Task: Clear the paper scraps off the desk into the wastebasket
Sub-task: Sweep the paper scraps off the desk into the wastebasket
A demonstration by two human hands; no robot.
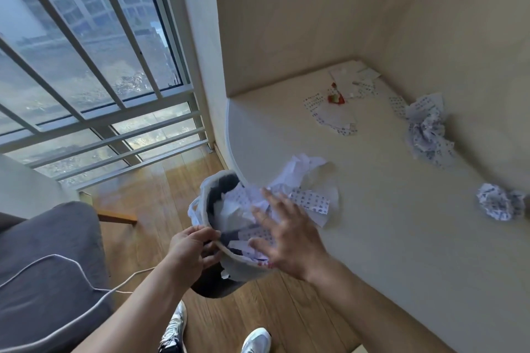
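The wastebasket (243, 266), dark with a white bag liner, is held up against the desk's rounded front edge and has printed paper inside. My left hand (192, 246) grips its near rim. My right hand (284, 232) is spread flat, fingers apart, over a pile of torn printed scraps (307, 180) at the desk edge, partly over the basket mouth. Farther back on the cream desk (372, 238) lie a crumpled ball (499, 205), a bigger crumpled wad (427, 129) and flat scraps (335, 114) with a red bit (335, 97) near the corner.
Beige walls close the desk at the back and right. A grey chair (48, 266) with a white cable (86, 284) over it stands at the left on the wooden floor (258, 309). A barred window (86, 66) fills the upper left. My shoes (255, 339) show below.
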